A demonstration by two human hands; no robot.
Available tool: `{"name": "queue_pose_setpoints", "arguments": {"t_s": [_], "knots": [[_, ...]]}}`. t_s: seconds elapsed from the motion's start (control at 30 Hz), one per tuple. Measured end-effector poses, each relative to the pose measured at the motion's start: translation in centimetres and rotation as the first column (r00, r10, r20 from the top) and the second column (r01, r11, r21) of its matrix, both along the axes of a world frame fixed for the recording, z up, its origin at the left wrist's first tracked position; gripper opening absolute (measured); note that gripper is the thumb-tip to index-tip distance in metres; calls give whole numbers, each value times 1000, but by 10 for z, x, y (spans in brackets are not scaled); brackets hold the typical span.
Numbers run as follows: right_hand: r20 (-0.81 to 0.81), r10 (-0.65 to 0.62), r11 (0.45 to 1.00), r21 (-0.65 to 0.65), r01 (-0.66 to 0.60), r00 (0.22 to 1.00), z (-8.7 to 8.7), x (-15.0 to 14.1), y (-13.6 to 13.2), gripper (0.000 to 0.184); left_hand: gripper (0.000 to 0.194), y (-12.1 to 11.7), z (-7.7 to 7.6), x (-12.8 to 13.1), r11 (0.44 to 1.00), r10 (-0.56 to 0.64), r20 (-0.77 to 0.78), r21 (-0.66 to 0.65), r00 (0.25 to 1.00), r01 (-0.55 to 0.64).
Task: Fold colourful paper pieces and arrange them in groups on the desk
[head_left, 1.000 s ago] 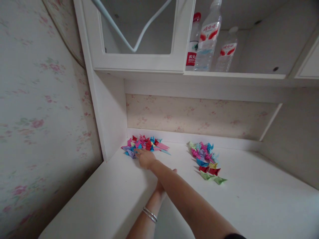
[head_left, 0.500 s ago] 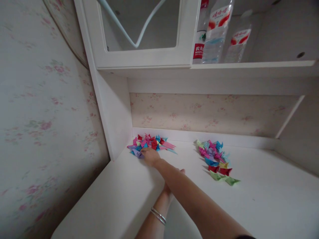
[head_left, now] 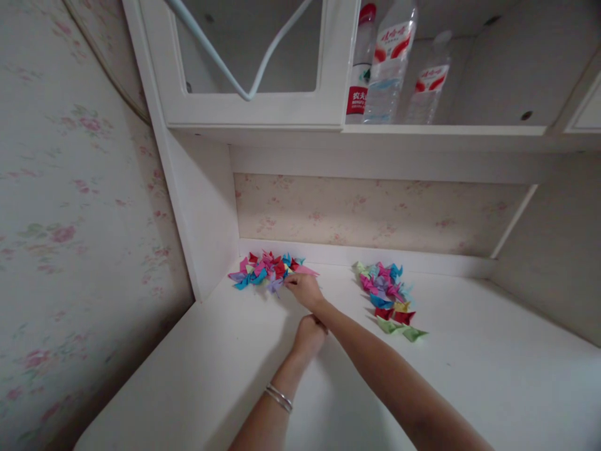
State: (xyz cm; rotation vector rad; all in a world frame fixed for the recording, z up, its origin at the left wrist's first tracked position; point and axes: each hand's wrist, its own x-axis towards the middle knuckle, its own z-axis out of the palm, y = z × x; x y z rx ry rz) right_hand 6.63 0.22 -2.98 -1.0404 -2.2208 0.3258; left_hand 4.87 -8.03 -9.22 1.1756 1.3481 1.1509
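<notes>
My right hand (head_left: 304, 290) reaches over to the left heap and pinches a purple paper crane (head_left: 275, 284) at the heap's front edge. Several more folded paper cranes (head_left: 258, 276), in blue, red and pink, lie crowded together behind and left of it. My left hand (head_left: 308, 336), with silver bangles on the wrist, rests low near the tabletop, nearer to me. Its fingers are mostly hidden where my right wrist crosses above them. A second group of paper cranes (head_left: 381, 287) lies to the right, with pale green ones (head_left: 401, 329) at its near end.
The white desktop (head_left: 225, 376) runs back to a low ledge and a side panel (head_left: 201, 219) at the left. Overhead hangs a cabinet with a framed door (head_left: 263, 113) and an open shelf of plastic bottles (head_left: 390, 69). A pale bent rod (head_left: 246, 94) crosses the door.
My right hand has drawn back to the right, and the purple crane has shifted right with it. My left hand has turned, its fingers now tucked near the right wrist. The view has swung slightly.
</notes>
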Motion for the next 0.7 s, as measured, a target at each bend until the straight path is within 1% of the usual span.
{"name": "queue_pose_setpoints", "arguments": {"t_s": [0.07, 0.2, 0.3, 0.37, 0.47, 0.57, 0.6, 0.63, 0.7], "knots": [[-73, -72, 997, -29, 70, 995, 0, 32, -3, 24, 29, -2, 2, -3, 999, 33, -48, 31, 998, -31], [-186, -217, 975, -86, 204, 958, -4, 99, -11, 25, 35, -8, 5, -5, 996, 71, -64, 55, 995, -67], [-215, -287, 955, -136, 263, 933, -9, 142, -23, 25, 34, -11, 10, -4, 994, 87, -54, 66, 995, -83], [-216, -313, 946, -161, 282, 925, -14, 164, -36, 24, 34, -14, 14, -2, 995, 71, -39, 67, 997, -68], [-247, -302, 946, -200, 256, 921, -21, 185, -59, 21, 41, -19, 18, 2, 997, 16, -20, 73, 1000, -14], [-298, -243, 956, -235, 176, 923, -29, 196, -83, 20, 56, -23, 16, 6, 992, -59, -6, 109, 998, 59], [-303, -230, 958, -238, 160, 925, -33, 198, -89, 19, 59, -25, 15, 7, 989, -93, -13, 117, 996, 93], [-307, -224, 959, -238, 153, 925, -36, 199, -95, 19, 58, -26, 15, 8, 984, -128, -34, 119, 991, 131], [-321, -232, 957, -243, 157, 918, -44, 202, -103, 18, 48, -29, 14, 8, 975, -185, -105, 106, 977, 196]]}}
